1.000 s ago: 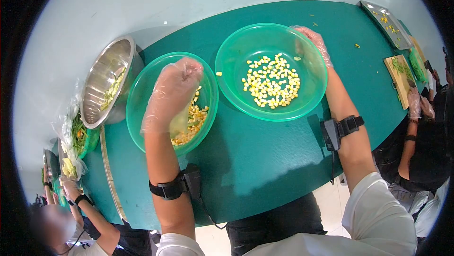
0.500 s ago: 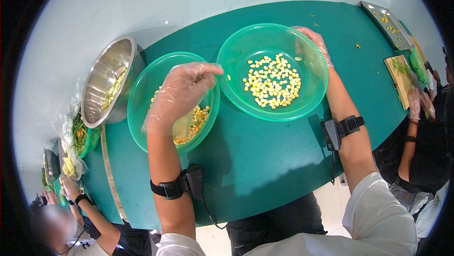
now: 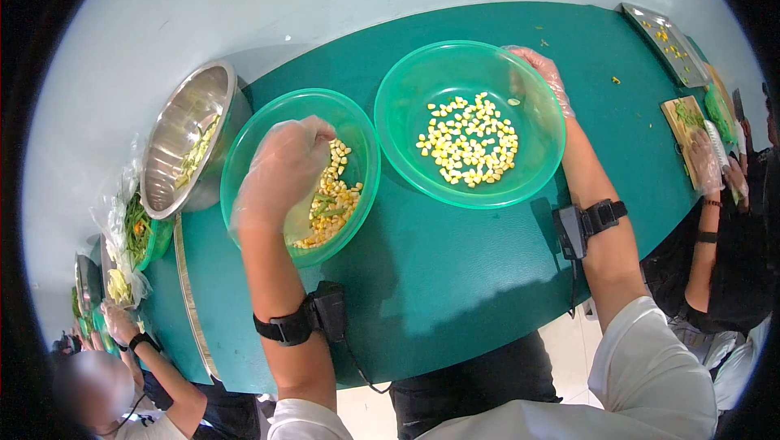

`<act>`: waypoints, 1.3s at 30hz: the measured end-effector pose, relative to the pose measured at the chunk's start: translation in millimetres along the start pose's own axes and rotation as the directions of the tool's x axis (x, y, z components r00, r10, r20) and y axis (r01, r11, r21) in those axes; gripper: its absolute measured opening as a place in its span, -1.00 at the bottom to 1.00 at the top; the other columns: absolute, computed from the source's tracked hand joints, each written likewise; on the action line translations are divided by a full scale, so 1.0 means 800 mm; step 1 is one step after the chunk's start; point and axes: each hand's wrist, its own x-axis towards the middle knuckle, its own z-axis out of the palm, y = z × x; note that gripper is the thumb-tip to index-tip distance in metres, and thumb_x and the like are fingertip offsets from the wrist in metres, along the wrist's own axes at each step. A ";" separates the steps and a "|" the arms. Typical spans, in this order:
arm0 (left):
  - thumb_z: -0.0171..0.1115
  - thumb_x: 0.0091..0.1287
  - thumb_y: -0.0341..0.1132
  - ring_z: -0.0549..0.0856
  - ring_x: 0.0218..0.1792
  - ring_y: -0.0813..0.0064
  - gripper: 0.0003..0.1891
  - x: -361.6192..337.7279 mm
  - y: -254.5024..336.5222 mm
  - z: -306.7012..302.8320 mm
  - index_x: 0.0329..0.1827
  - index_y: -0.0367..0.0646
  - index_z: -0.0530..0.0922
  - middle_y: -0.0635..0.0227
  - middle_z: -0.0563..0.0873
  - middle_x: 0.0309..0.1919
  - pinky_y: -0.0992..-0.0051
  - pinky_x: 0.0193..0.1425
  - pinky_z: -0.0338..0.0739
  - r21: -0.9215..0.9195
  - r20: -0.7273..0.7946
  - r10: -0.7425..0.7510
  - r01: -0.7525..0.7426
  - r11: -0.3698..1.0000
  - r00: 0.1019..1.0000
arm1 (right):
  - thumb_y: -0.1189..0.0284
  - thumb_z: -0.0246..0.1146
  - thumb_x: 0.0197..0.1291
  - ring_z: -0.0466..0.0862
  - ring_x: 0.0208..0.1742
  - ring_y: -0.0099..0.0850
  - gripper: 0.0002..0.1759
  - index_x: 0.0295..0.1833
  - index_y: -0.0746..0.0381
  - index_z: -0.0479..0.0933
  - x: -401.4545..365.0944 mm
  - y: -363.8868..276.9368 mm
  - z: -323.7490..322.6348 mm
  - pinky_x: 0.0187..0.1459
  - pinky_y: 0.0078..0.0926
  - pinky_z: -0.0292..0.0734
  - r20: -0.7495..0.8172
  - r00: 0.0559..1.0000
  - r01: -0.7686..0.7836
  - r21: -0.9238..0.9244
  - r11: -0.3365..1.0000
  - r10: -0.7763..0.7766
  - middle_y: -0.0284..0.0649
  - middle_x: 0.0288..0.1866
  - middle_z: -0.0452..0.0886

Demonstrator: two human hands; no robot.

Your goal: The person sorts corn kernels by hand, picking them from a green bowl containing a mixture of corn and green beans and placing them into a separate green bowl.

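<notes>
Green tabletop [image 3: 455, 261] carries both bowls: left hand [image 3: 280, 168] fingers curl into mixed corn [image 3: 335, 200] in the left bowl [image 3: 351, 119], hold unclear, best pinching only clean kernels while the right hand [image 3: 543, 74] clasps the right bowl [image 3: 406, 99] by its rim.

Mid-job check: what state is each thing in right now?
Left bowl: upright, corn mixed with green bits.
Right bowl: upright, thin layer of corn.
Steel bowl: few pale green pieces inside.
Left hand: gloved, fingers curled into left bowl, grasp hidden.
Right hand: gloved, gripping right bowl's far rim.
Cutting board: greens on it, co-worker's hand over it.
</notes>
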 end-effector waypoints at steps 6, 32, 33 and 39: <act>0.34 0.36 -0.33 0.80 -0.09 -0.02 -0.74 0.001 -0.002 0.015 0.03 -0.24 0.76 -0.05 0.80 -0.18 0.16 0.08 0.63 0.030 0.021 -0.133 0.132 0.991 0.991 | 0.38 0.33 0.48 0.53 -0.32 -0.73 -0.75 0.15 0.23 0.73 -0.005 -0.007 0.009 -0.28 -0.72 0.46 -0.028 1.000 -0.010 0.055 0.998 0.011 -0.54 -0.28 0.65; 0.53 0.17 -0.31 0.80 0.05 0.08 -0.64 -0.001 0.026 0.010 0.04 -0.20 0.79 0.03 0.83 -0.03 0.21 0.20 0.65 -0.036 0.415 -0.167 0.199 0.979 0.894 | 0.37 0.29 0.50 0.53 -0.30 -0.74 -0.79 0.11 0.18 0.74 -0.004 -0.001 0.001 -0.27 -0.73 0.45 0.066 0.997 0.039 0.003 0.999 -0.039 -0.55 -0.29 0.63; 0.52 0.18 -0.33 0.81 0.04 0.09 -0.65 0.001 0.028 0.010 0.04 -0.20 0.79 0.03 0.83 -0.03 0.22 0.19 0.66 -0.044 0.423 -0.171 0.209 0.977 0.890 | 0.37 0.29 0.51 0.52 -0.31 -0.74 -0.79 0.12 0.18 0.74 -0.005 -0.003 0.004 -0.27 -0.73 0.44 0.057 0.997 0.045 -0.012 0.999 -0.044 -0.55 -0.30 0.62; 0.41 0.28 -0.37 0.82 -0.09 0.10 -0.75 0.005 0.022 0.011 -0.01 -0.21 0.80 0.02 0.83 -0.14 0.23 0.07 0.68 -0.105 0.367 -0.097 0.145 0.984 0.925 | 0.39 0.35 0.47 0.55 -0.29 -0.73 -0.79 0.09 0.23 0.75 -0.004 -0.004 0.003 -0.23 -0.71 0.49 0.038 0.999 0.016 0.052 0.999 -0.017 -0.50 -0.24 0.68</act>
